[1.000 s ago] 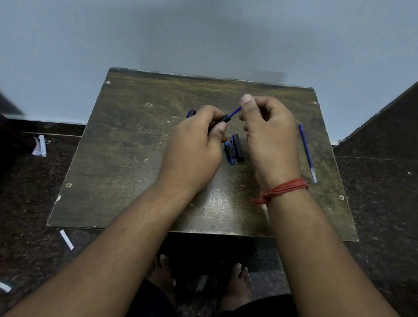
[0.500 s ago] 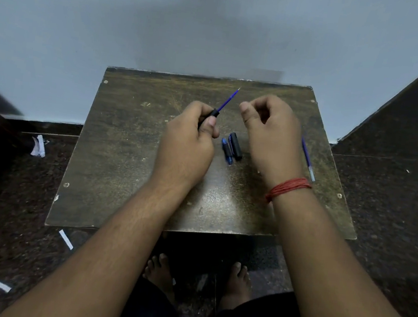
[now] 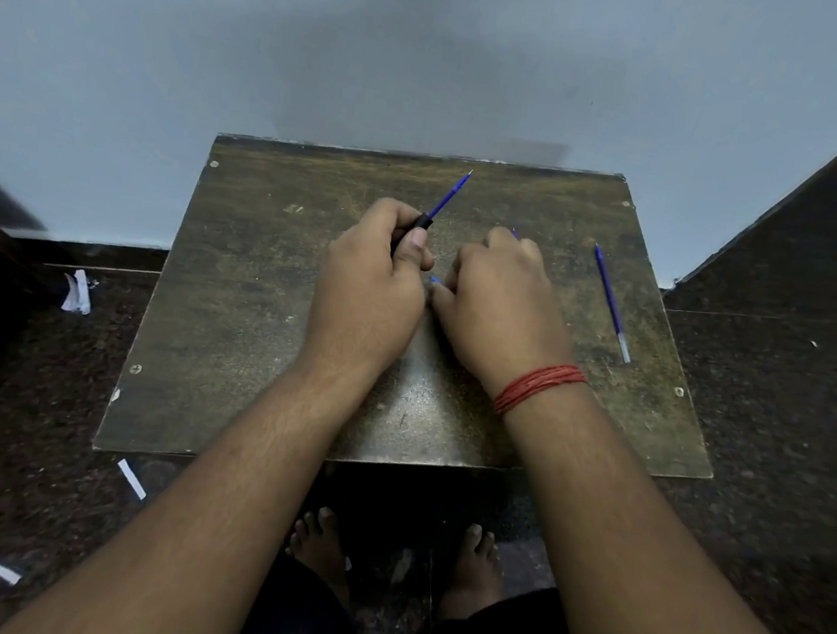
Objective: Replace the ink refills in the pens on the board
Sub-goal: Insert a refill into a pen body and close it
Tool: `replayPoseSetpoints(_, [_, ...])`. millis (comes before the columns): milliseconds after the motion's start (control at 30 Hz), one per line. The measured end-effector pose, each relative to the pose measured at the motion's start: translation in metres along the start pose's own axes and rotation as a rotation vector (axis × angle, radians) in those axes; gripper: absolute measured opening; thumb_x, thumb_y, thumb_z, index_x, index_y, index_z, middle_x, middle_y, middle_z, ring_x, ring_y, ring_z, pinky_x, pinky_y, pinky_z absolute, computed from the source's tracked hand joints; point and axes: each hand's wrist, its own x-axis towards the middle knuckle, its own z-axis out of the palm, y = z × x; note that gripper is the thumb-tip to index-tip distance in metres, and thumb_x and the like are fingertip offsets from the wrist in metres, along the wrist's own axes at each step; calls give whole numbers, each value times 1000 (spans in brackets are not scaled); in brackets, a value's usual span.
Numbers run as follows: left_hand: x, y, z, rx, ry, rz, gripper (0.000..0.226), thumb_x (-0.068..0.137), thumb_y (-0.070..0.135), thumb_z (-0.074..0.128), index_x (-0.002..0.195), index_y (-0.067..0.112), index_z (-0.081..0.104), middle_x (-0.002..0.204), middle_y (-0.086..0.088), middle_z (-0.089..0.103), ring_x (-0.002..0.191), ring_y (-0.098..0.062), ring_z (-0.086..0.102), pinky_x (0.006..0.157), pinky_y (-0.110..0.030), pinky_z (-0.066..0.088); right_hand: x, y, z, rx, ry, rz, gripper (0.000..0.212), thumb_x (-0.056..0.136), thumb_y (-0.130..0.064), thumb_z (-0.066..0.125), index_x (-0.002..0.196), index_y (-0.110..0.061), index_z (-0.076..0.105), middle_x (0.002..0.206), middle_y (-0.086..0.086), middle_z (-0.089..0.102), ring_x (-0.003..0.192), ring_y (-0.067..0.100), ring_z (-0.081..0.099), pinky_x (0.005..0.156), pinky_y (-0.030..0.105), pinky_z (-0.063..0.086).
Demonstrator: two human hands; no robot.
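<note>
Board [image 3: 229, 328]: worn, dark, lying flat on the floor against the far wall; serving as work surface.

Left hand [image 3: 368, 285]: hovering over the board's middle, fingers and thumb wrapping a black pen barrel [image 3: 421, 223]. Only the barrel's far end is showing past the fist.

Fitted refill [image 3: 450, 197]: blue, sticking out of the barrel's far end, tip pointing far and slightly right, clear of the board.

Right hand [image 3: 500, 304]: lying just right of the left hand, knuckles up, fingers curling down toward the board. A small blue part [image 3: 434, 281] is peeking out at the thumb side, and a blue speck is showing at the far knuckles. Whether the fingers are already gripping this part or only closing over it cannot be told; the palm is hiding it.

Loose refill [image 3: 611, 302]: blue with a clear end, lying alone on the board, well right of both hands, running near-to-far.

Step in hand, as judged: reassembly of one pen. The refill is sitting in the barrel, and the right hand is going for a remaining pen part.

Next move, as judged: bringing that part up, lining it over the exposed tip, then seating or twisting it while the left hand is keeping the barrel steady. The thin tip is calling for careful alignment.

Floor [image 3: 784, 407]: dark speckled stone, carrying white paper scraps [image 3: 77, 292] at left.
</note>
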Motion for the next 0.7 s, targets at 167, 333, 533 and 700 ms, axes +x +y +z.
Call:
replayPoseSetpoints(167, [0, 0, -1, -8, -4, 1, 12, 100, 16, 52, 99, 26, 59, 80, 9, 69, 77, 4, 62, 69, -11, 43, 11, 10, -14, 608, 100, 194, 17, 88, -33, 71, 77, -20, 65, 79, -5, 64, 73, 9, 58, 65, 24, 43])
replayPoseSetpoints(333, [-5, 3, 4, 25, -62, 21, 11, 101, 17, 52, 101, 24, 60, 82, 10, 68, 80, 2, 61, 68, -14, 43, 19, 26, -21, 1529, 289, 376, 14, 93, -5, 65, 85, -13, 58, 78, 8, 71, 58, 8, 57, 49, 20, 38])
replayPoseSetpoints(533, [-8, 4, 8, 62, -106, 54, 12, 101, 16, 51, 104, 19, 62, 85, 10, 69, 78, 9, 59, 64, -6, 37, 21, 37, -21, 1669, 458, 356, 11, 94, 2, 63, 96, -8, 60, 76, 4, 69, 68, 15, 66, 59, 23, 53])
replayPoseSetpoints(700, [-9, 4, 9, 82, -107, 72, 12, 100, 16, 52, 104, 19, 63, 86, 8, 69, 82, -2, 63, 70, -21, 45, 22, 40, -20, 1472, 471, 286, 10, 94, -2, 64, 94, -12, 62, 79, 4, 69, 71, 13, 66, 61, 24, 52])
